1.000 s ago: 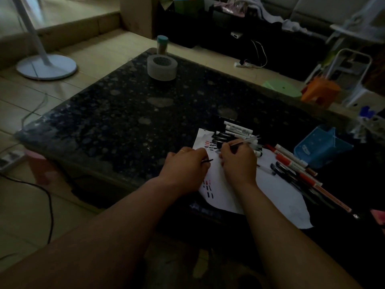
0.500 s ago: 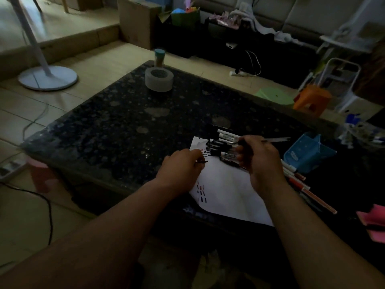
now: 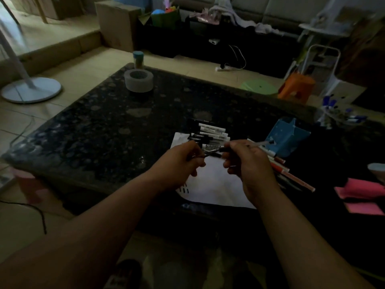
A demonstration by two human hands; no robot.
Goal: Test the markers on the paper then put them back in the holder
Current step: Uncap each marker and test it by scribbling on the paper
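Note:
My right hand [image 3: 248, 163] grips a thin pen [image 3: 261, 144] whose back end points right toward the blue holder [image 3: 286, 138]. My left hand [image 3: 179, 163] pinches a small dark cap [image 3: 205, 156] just left of the pen's tip; the two hands hover close together above the white paper [image 3: 216, 184]. Short test strokes [image 3: 184, 188] mark the paper's near left edge. A pile of white and black markers [image 3: 212, 132] lies at the paper's far edge, and red and white pens [image 3: 291, 176] lie to the right.
The dark speckled table [image 3: 125, 126] carries a roll of tape [image 3: 139, 80] and a small jar [image 3: 138, 59] at its far left. Pink sticky pads [image 3: 362, 197] lie at the right. A fan base [image 3: 31, 89], an orange stool [image 3: 296, 88] and a cable [image 3: 31, 211] stand on the floor around.
Both hands have lifted off the paper. My right hand turned the pen level and my left hand came up to meet its tip with the cap.

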